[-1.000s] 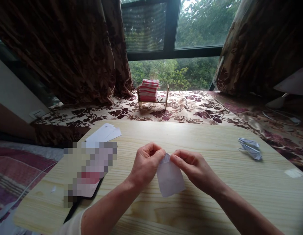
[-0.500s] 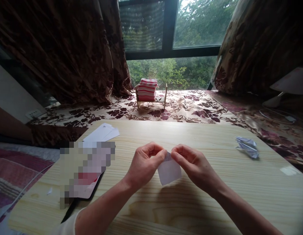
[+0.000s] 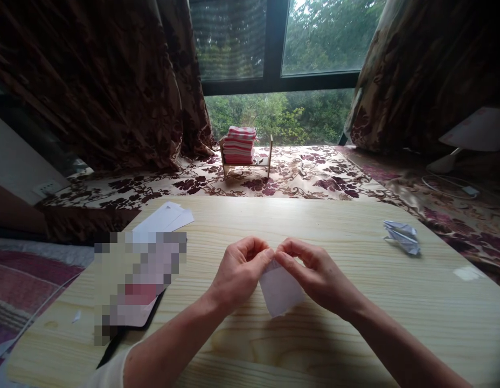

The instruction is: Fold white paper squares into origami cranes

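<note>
A small piece of white paper (image 3: 281, 292) hangs below my fingertips, above the wooden table. My left hand (image 3: 244, 269) pinches its top edge on the left, thumb against the fingers. At the same edge, my right hand (image 3: 306, 264) pinches from the right, and the two thumbs nearly meet. My fingers cover the paper's upper edge. Off to the right on the table lies a folded paper (image 3: 401, 236) shaped like a plane.
Loose white paper sheets (image 3: 163, 217) lie at the table's (image 3: 355, 323) back left. A blurred-out flat item (image 3: 145, 302) rests left of my left forearm. Beyond the table, a little wooden rack (image 3: 247, 165) holds folded striped cloths (image 3: 238, 145). A lamp (image 3: 472, 132) stands far right.
My right hand has come slightly left, closer to my left hand. The paper's lower edge hangs a little lower. The whole view has shifted slightly.
</note>
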### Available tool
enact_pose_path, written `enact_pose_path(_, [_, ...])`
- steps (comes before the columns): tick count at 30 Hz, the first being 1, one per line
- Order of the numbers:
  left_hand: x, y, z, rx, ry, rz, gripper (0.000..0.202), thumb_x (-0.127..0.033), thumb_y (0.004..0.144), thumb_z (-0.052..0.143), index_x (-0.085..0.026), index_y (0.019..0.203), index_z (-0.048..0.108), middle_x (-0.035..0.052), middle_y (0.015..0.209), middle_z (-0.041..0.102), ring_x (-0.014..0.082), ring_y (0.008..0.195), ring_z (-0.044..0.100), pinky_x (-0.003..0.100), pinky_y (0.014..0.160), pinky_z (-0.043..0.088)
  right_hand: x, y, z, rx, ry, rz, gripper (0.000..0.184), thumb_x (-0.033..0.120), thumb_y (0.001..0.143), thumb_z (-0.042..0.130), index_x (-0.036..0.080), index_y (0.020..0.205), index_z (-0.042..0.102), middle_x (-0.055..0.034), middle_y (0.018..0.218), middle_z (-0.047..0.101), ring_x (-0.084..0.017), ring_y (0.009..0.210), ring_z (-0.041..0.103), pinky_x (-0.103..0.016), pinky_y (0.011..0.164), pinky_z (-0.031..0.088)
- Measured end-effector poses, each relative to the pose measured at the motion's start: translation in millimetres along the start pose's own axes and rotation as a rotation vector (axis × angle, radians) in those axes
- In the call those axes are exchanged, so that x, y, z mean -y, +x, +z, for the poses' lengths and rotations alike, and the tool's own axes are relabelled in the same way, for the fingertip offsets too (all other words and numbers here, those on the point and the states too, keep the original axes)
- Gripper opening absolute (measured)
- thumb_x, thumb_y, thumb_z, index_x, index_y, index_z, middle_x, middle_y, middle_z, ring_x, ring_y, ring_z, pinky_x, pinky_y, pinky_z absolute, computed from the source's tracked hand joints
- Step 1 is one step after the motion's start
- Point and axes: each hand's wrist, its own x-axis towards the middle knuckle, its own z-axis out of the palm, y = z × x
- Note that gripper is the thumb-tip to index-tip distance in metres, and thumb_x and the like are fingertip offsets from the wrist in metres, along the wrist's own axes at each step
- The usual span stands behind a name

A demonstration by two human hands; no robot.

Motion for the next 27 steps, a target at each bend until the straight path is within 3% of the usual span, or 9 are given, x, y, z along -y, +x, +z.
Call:
enact_pose_path(8, [-4.4,6.4,-8.7,-0.168,0.043,0.055,0.017,-0.027,0.074,0.064,-0.012,0.067,0.059,-0.0017,0.062,0.055,0.0086,0.059,0.047,0.019,0.055,0.037,-13.9,6.2,-12.1,-0.124,-0.056,-0.001,0.022,0.036,0.084,0.055,0.017,0.073,0.061,-0.0013,0.069,0.06,-0.015,0.067,0.052,-0.027,0.063,0.04])
enact_pose_path(11, [-5.1,5.9,-8.1,-0.069,0.073,0.061,0.016,-0.026,0.075,0.065,-0.012,0.068,0.062,-0.0006,0.064,0.058,0.0093,0.061,0.049,0.019,0.056,0.038,-12.5,6.1,-10.2,-0.122,-0.052,-0.079,0.016,0.032,0.083,0.057,0.018,0.078,0.063,-0.0022,0.078,0.063,-0.015,0.072,0.055,-0.028,0.068,0.042])
enact_pose_path(15, [-1.9,4.4,-6.9,0.035,0.048,0.064,0.017,-0.029,0.077,0.064,-0.013,0.074,0.066,0.0018,0.07,0.063,0.0114,0.065,0.053,0.021,0.059,0.041,-9.5,4.1,-5.2,-0.074,-0.011,-0.098,0.018,0.03,0.085,0.055,0.018,0.073,0.062,-0.001,0.072,0.059,-0.014,0.069,0.053,-0.027,0.064,0.04])
enact_pose_path(19, [-2.5,2.7,-8.9,0.037,0.12,0.071,0.02,-0.03,0.08,0.061,-0.012,0.076,0.069,0.0056,0.073,0.066,0.014,0.067,0.056,0.023,0.06,0.042,-9.0,3.2,-7.6,-0.086,0.07,-0.052,0.02,0.034,0.084,0.056,0.017,0.075,0.063,-0.0005,0.072,0.058,-0.014,0.068,0.052,-0.026,0.062,0.04])
enact_pose_path(23, [-8.2,-0.6,-7.2,-0.028,0.324,0.224,0.016,-0.021,0.079,0.061,-0.011,0.07,0.069,0.0054,0.072,0.065,0.0147,0.07,0.057,0.023,0.065,0.043,-6.6,3.5,-10.7,-0.089,0.069,-0.04,0.018,0.034,0.084,0.057,0.018,0.078,0.065,-0.0006,0.075,0.061,-0.014,0.071,0.054,-0.025,0.063,0.039])
enact_pose_path(27, [-11.9,-3.7,-2.1,-0.013,0.411,0.298,0.017,-0.017,0.079,0.06,-0.011,0.064,0.068,0.0046,0.069,0.063,0.0139,0.068,0.057,0.023,0.065,0.042,-4.2,1.4,-7.1,-0.084,0.068,-0.06,0.019,0.033,0.085,0.056,0.017,0.074,0.062,0.0005,0.069,0.058,-0.012,0.065,0.051,-0.024,0.058,0.038])
